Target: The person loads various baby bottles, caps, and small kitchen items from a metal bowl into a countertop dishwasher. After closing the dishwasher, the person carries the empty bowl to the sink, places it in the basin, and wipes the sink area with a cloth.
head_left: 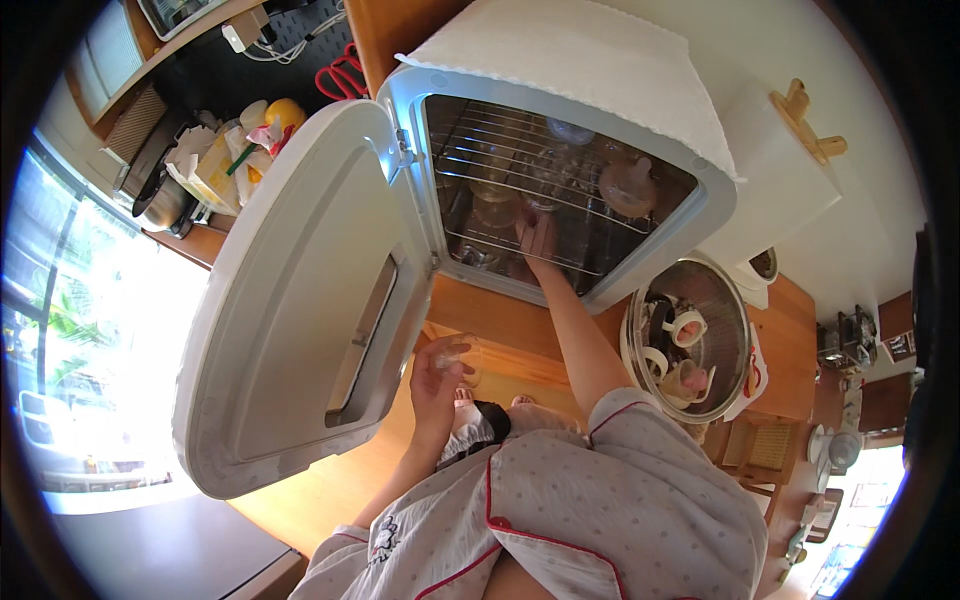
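A white cabinet with wire racks (720, 196), probably a sterilizer, stands open with a bluish glow inside. Into it reaches my right hand (537, 238), its fingers at a clear container (541, 196) on the lower level; the rack wires partly cover them, so I cannot tell whether they grip it. My left hand (437, 375) holds a small clear cup (466, 360) below the cabinet, beside the open door (300, 300). A round translucent piece with a narrow tip (628, 187) and other clear containers lie inside the cabinet.
Right of the cabinet, a steel basket (726, 300) holds white rings and a translucent cup. The wide door swings out to my left. Boxes and pouches (206, 169) crowd a shelf beyond it. A wooden counter edge (495, 319) runs under the cabinet, and a white cloth (562, 37) covers its top.
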A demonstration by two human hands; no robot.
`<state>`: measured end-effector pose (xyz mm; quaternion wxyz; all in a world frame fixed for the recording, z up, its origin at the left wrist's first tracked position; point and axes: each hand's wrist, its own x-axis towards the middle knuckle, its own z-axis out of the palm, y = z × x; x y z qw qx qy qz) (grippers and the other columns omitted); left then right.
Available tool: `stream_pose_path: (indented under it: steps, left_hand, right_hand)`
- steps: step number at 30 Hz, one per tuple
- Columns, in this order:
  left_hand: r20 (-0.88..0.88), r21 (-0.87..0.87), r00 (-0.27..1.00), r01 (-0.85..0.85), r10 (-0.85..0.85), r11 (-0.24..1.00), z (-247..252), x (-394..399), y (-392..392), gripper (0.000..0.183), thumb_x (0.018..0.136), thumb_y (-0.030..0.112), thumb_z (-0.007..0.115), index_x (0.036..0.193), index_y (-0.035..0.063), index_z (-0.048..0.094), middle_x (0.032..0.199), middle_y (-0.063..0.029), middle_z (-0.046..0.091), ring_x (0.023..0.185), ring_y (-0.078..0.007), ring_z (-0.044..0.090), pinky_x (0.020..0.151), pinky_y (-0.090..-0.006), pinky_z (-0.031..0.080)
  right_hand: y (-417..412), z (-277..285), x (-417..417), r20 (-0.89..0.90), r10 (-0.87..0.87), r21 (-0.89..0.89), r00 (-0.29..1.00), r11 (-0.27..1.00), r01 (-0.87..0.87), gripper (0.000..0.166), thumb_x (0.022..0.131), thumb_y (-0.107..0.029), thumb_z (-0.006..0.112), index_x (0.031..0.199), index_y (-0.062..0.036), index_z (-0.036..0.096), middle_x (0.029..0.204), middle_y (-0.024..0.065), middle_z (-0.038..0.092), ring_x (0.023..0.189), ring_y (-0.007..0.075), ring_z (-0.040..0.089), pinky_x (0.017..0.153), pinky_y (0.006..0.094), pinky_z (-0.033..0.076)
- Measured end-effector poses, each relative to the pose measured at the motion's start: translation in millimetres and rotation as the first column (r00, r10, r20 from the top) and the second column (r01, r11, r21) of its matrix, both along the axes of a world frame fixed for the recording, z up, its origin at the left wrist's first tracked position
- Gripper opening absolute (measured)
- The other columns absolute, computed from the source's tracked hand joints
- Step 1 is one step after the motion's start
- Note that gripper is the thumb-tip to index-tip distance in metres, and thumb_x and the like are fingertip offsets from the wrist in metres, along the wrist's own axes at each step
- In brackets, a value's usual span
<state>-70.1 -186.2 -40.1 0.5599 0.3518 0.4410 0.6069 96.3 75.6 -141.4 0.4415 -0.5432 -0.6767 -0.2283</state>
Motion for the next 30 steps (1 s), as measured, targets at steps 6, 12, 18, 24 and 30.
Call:
stream_pose_path:
  steps: [6,12,18,24,30]
  left_hand:
    - [-0.008,-0.037,1.0,0.004,-0.004,0.999,7,5,6,0.033,0.086,0.01,0.056,0.116,0.0029,0.044,0.11,-0.0111,0.056,0.084,-0.014,0.056,0.073,-0.0248,0.045]
    - [-0.008,-0.019,1.0,0.017,-0.018,1.0,1,6,9,0.035,0.086,0.011,0.057,0.117,0.0029,0.045,0.11,-0.011,0.056,0.083,-0.0139,0.056,0.07,-0.0247,0.046]
    - [-0.041,-0.008,0.999,-0.022,0.021,1.0,-3,1,7,0.034,0.085,0.011,0.058,0.116,0.0031,0.046,0.108,-0.0113,0.057,0.082,-0.0141,0.056,0.069,-0.0246,0.046]
    - [-0.054,-0.02,0.998,-0.018,0.017,1.0,7,4,7,0.033,0.085,0.01,0.057,0.115,0.0027,0.046,0.108,-0.0113,0.057,0.083,-0.0144,0.056,0.071,-0.0251,0.046]
    - [-0.026,-0.019,1.0,0.017,-0.017,1.0,3,2,10,0.034,0.085,0.011,0.057,0.116,0.0026,0.045,0.108,-0.0116,0.057,0.084,-0.0143,0.056,0.071,-0.0249,0.046]
  right_hand:
    - [-34,49,-3,-0.755,0.047,-0.352,0.654,0.812,-0.465,0.013,0.071,-0.01,0.058,0.08,-0.0004,0.061,0.064,0.0128,0.059,0.061,0.0241,0.059,0.058,0.0352,0.046]
    - [-39,51,-9,-0.588,-0.095,-0.495,0.803,0.828,-0.264,0.013,0.077,-0.009,0.056,0.084,-0.0005,0.061,0.076,0.0158,0.062,0.073,0.0294,0.061,0.063,0.037,0.048]
    - [-30,31,-12,0.036,-0.161,0.175,0.986,0.973,0.153,0.017,0.081,-0.012,0.056,0.094,-0.0013,0.054,0.087,0.0175,0.058,0.076,0.0313,0.057,0.064,0.0424,0.046]
    - [-13,-7,-15,-0.4,0.102,0.011,0.911,0.994,-0.106,0.029,0.073,-0.02,0.068,0.09,-0.002,0.053,0.079,0.0146,0.053,0.067,0.0292,0.052,0.058,0.0429,0.042]
    - [-19,10,-12,-0.312,0.022,-0.227,0.95,0.969,-0.097,0.028,0.071,-0.025,0.068,0.082,-0.0027,0.056,0.067,0.0134,0.051,0.06,0.0323,0.051,0.053,0.0422,0.042]
